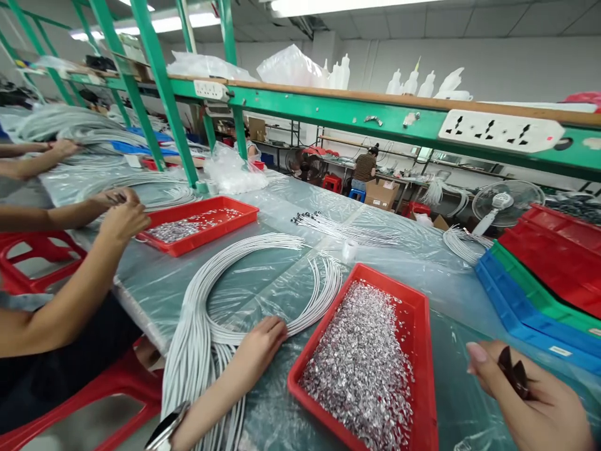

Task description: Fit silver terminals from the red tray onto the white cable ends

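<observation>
My left hand (265, 341) lies over the near side of a looped bundle of thin white cables (197, 313), fingers together and curled down on the strands; its fingertips are partly hidden. A dark watch (169, 426) is on that wrist. To the right of a red tray (426, 351) heaped with small shiny metal pieces (361, 357), my right hand (530, 388) is raised with curled fingers. In its grip are dark brown, glossy pointed parts (514, 373), perhaps of a small tool; their kind is unclear.
Left of me, a co-worker's hands (119, 213) are above another red tray (216, 235) of metal pieces. Dark-tipped cables (347, 228) lie further back. Stacked bins (539, 300) stand right. A green shelf frame with a power strip (500, 131) spans the table.
</observation>
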The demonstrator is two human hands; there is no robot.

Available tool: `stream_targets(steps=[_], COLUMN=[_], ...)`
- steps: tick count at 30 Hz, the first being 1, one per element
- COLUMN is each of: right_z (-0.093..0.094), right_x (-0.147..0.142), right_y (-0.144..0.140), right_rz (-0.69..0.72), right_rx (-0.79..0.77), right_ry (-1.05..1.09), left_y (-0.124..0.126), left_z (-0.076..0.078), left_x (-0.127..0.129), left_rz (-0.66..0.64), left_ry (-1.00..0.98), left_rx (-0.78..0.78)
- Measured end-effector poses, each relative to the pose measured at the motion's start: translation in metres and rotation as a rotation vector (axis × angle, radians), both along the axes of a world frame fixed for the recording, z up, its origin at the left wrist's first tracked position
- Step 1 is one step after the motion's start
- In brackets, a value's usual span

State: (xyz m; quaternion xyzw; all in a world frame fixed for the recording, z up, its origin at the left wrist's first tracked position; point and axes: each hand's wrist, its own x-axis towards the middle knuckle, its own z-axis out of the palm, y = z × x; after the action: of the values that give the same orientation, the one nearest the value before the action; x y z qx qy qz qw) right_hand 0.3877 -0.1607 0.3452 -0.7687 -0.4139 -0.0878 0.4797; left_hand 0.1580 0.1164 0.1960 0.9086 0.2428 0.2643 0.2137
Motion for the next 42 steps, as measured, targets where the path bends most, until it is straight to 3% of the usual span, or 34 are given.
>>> stream_targets(steps=[5, 10, 15, 19, 28, 35, 42], right_z=[0.0, -0.005, -0.002, 0.003, 0.012, 0.003, 0.007], right_x=[0.004, -0.003, -0.008, -0.011, -0.023, -0.028, -0.035], right_y=[0.006, 0.014, 0.023, 0.026, 0.026, 0.014, 0.013], right_rz=[0.128, 0.161, 0.317, 0.37, 0.367, 0.381, 0.391], right_rx=[-0.056, 0.007, -0.011, -0.032, -0.04, -0.019, -0.088], right_ry=[0.069, 0.117, 0.152, 0.151, 0.222, 0.391, 0.396], left_y=[0.003, -0.014, -0.051, -0.082, -0.118, -0.119, -0.121], left_z=[0.018, 0.062, 0.112, 0.136, 0.14, 0.135, 0.154], left_x=[-0.004, 0.031, 0.071, 0.088, 0.092, 0.097, 0.099], left_rz=[0.046, -0.139, -0.31, -0.432, -0.594, -0.734, -0.805], left_ry=[-0.116, -0.127, -0.172, -0.186, -0.215, -0.31, -0.205], left_rx=[-0.243, -0.541, -0.627, -0.646, -0.731, -1.025, -1.162])
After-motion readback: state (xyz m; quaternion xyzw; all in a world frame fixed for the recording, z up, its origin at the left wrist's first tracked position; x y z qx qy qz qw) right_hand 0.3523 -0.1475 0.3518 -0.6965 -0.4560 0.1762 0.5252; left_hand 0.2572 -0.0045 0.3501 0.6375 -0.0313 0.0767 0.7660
